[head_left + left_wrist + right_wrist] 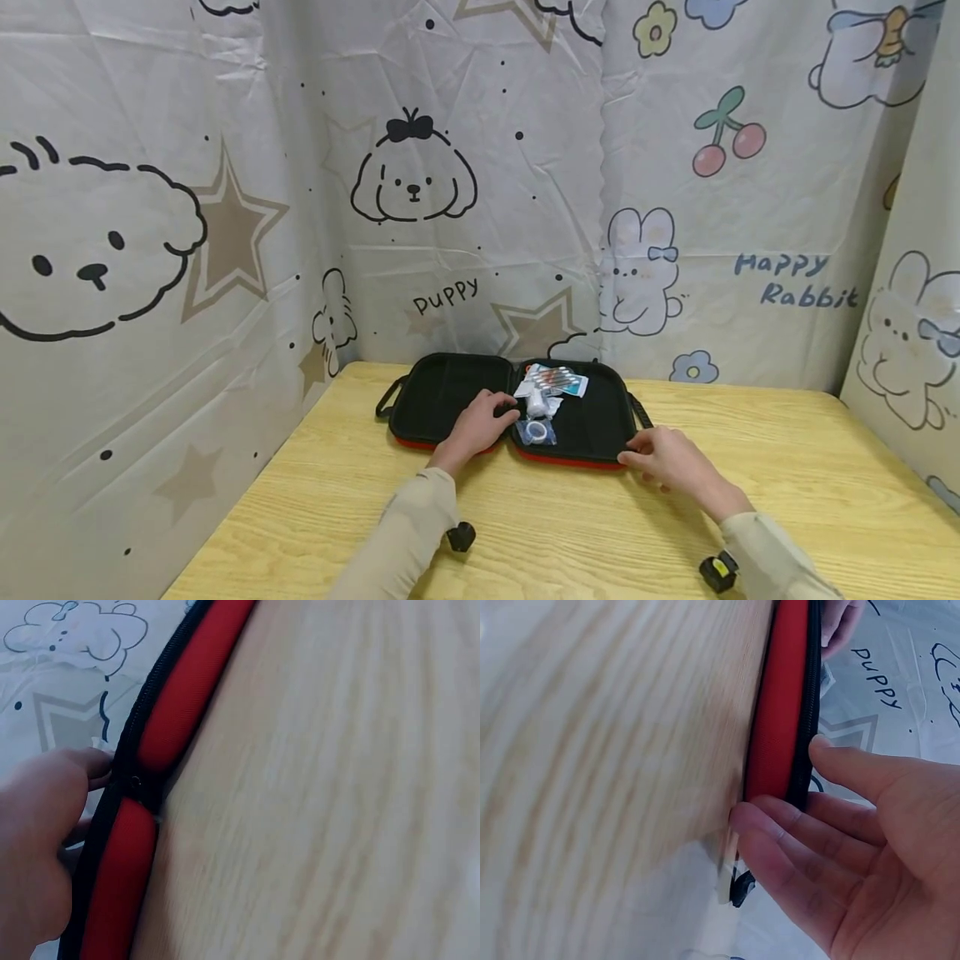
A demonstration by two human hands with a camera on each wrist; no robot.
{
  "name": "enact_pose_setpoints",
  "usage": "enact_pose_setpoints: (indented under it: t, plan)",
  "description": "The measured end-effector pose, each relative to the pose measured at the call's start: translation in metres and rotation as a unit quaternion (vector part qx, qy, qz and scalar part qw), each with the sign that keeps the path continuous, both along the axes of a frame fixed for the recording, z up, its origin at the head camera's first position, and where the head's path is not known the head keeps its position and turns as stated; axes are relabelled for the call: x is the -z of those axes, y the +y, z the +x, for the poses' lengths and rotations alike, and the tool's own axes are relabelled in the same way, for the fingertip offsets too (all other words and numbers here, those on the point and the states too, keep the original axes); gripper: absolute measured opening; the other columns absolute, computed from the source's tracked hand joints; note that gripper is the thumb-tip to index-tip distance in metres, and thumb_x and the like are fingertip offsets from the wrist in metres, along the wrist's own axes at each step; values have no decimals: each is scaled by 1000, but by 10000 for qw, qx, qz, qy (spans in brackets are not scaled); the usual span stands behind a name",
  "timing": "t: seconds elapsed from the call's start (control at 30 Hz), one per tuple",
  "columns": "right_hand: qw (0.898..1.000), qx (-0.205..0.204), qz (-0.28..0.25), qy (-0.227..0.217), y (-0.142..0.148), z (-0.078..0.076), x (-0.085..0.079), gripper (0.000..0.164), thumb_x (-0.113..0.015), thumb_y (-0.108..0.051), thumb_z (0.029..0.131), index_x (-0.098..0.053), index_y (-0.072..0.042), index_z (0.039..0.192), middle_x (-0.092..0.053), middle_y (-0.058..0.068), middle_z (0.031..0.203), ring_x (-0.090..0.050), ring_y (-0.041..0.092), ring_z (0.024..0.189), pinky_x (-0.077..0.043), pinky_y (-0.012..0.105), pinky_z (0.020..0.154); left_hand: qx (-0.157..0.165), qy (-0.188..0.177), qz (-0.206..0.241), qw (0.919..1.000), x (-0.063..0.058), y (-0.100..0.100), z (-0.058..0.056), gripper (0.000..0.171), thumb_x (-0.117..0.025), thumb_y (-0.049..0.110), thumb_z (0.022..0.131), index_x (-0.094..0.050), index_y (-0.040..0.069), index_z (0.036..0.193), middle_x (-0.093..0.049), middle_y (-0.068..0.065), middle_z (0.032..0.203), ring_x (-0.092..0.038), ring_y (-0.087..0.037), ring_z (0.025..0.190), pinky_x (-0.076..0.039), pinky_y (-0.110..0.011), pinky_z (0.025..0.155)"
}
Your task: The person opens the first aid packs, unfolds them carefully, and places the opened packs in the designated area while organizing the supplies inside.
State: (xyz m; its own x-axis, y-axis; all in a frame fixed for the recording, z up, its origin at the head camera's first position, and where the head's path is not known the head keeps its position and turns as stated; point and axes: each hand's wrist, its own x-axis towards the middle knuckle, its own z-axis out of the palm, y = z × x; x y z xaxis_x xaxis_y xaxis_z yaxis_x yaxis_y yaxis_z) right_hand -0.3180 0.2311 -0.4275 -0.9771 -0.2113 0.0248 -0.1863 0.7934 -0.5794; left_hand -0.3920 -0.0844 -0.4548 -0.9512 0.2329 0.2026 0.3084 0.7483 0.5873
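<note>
A black-lined case with a red outer shell lies unfolded, its left half (450, 383) and right half (596, 425) joined in the middle. My left hand (480, 421) reaches over the front rim near the hinge, its fingers loosely bent beside the small packets. In the left wrist view its fingertips go behind the zipped rim (142, 712). My right hand (671, 458) pinches the front right corner, thumb on the zip edge and fingers against the red side (780, 712). In the right half lie a pack of cotton swabs (555, 381), a white wrapped bundle (537, 405) and a white ring-shaped roll in a blue packet (536, 432).
The case stands on a wood-grain table (570, 533), near its back edge. A printed curtain (465, 275) hangs close behind and along both sides. Fabric loops stick out at the case's ends, the left handle (386, 400) among them. Small black devices are worn at both wrists.
</note>
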Motion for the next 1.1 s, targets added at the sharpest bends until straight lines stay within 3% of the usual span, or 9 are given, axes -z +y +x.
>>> enact_pose_setpoints:
  t: [0.13, 0.33, 0.5, 0.8, 1.1]
  plan:
    - [9998, -127, 128, 25, 2, 2, -4, 27, -75, -27, 88, -72, -5, 102, -70, 0, 79, -60, 14, 62, -51, 32, 49, 129, 70, 64, 9999, 1, 1, 4, 34, -57, 36, 100, -66, 20, 128, -54, -7, 111, -56, -23, 93, -46, -43, 90]
    - [9925, -633, 583, 867, -2, -3, -12, 17, -75, -29, 88, -74, -13, 91, -69, -5, 81, -58, 8, 70, -50, 30, 65, 321, 199, 96, 9992, -2, -1, 12, 37, -55, 37, 100, -66, 17, 129, -52, -7, 107, -54, -21, 89, -46, -40, 84]
    - [9873, -972, 468, 1163, -18, -15, -18, 12, -75, -22, 88, -74, -12, 95, -66, -6, 82, -57, 7, 73, -50, 27, 67, 267, 35, 228, 9994, 0, -2, 13, 35, -56, 34, 100, -66, 18, 130, -52, -6, 108, -54, -21, 90, -45, -40, 86]
    - [9787, -1514, 364, 1337, -43, -37, -25, 20, -74, -20, 88, -73, -7, 103, -65, -6, 84, -57, 6, 76, -49, 28, 71, 227, -173, 195, 9994, 0, 3, 8, 34, -50, 35, 103, -62, 23, 133, -50, -9, 118, -57, -27, 99, -45, -48, 95]
    - [9712, -2161, 370, 932, -70, -57, -24, 22, -75, -17, 88, -73, -5, 106, -68, -3, 87, -60, 8, 78, -50, 27, 72, 15, -228, 145, 9996, 1, 5, 10, 31, -48, 27, 104, -62, 25, 132, -51, -8, 121, -59, -29, 103, -45, -51, 95]
